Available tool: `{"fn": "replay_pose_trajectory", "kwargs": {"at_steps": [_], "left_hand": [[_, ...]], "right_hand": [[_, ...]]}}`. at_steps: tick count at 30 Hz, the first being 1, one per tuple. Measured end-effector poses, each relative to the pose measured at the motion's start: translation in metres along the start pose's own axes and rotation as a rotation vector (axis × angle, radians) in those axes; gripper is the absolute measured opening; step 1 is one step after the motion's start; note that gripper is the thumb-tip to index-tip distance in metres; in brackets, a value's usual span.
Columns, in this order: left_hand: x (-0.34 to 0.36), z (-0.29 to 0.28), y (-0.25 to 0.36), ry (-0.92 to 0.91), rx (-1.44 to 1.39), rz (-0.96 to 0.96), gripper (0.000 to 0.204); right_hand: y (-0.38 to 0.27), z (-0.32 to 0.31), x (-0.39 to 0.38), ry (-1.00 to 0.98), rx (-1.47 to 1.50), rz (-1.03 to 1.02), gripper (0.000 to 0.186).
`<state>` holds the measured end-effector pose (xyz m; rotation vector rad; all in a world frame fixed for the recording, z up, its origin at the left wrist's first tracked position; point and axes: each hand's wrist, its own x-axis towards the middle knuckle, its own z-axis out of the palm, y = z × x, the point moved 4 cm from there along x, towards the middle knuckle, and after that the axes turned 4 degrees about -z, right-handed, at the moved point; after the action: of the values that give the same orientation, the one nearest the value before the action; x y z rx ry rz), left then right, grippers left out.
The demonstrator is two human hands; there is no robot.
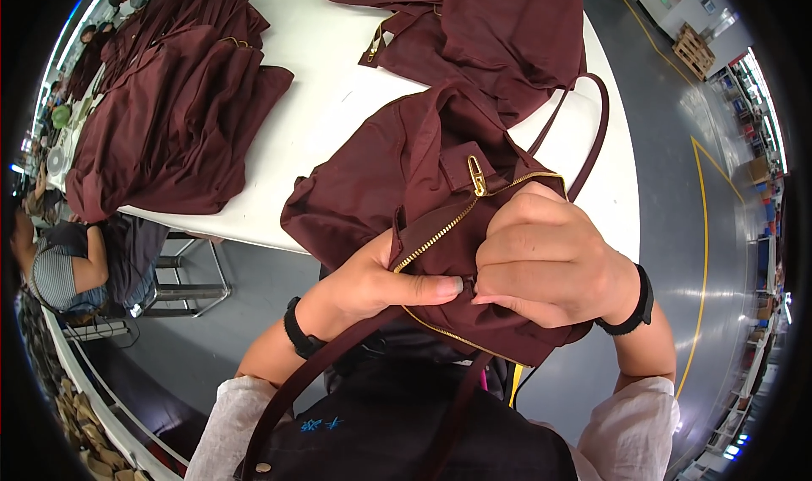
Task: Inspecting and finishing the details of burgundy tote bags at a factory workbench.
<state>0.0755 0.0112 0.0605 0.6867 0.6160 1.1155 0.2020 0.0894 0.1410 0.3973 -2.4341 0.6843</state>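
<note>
A maroon fabric handbag [355, 177] lies at the table's near edge, its gold-toothed zipper [440, 234] parted in a wide loop. My left hand [372, 278] grips the bag's edge beside the zipper, thumb on top and the other fingers hidden beneath the cloth. Closed in a pinch, my right hand [545, 261] holds the bag's fabric just right of the left thumb. Whatever small part lies between its fingertips is hidden. A gold zipper pull [478, 178] sits above both hands. One long strap [317, 375] hangs toward my lap, and another strap [599, 126] loops at the right.
More maroon bags [507, 41] are piled at the back of the white table [304, 101], with another heap [178, 126] at the left. A person in a striped top [63, 274] sits at the left near a metal stool [190, 291]. Grey floor [668, 185] with yellow lines runs along the right.
</note>
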Motion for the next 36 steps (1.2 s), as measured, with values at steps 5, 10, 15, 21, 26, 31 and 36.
{"fn": "replay_pose_trajectory", "kwargs": {"at_steps": [5,10,15,21,26,31,36], "left_hand": [[-0.001,-0.002,-0.003,-0.021,-0.001,0.004,0.054],[0.001,0.001,0.0,0.007,0.006,0.02,0.053],[0.0,-0.006,-0.001,0.028,0.044,0.048,0.047],[0.001,0.0,0.002,0.049,0.051,0.061,0.042],[0.001,0.001,0.003,0.065,0.043,0.053,0.046],[0.001,0.002,0.002,0.06,0.038,0.036,0.05],[0.002,0.0,-0.001,0.052,0.023,0.035,0.052]], "right_hand": [[-0.002,0.002,0.001,-0.058,0.021,0.038,0.012],[0.002,0.0,0.002,-0.116,0.074,0.124,0.012],[0.005,-0.005,-0.01,-0.016,0.079,0.188,0.014],[0.005,-0.005,-0.009,0.079,0.042,0.193,0.018],[0.002,-0.004,-0.008,0.067,-0.009,0.104,0.017],[0.001,-0.004,-0.003,0.002,-0.031,0.069,0.013],[0.004,-0.002,-0.002,-0.047,0.017,0.082,0.011]]}}
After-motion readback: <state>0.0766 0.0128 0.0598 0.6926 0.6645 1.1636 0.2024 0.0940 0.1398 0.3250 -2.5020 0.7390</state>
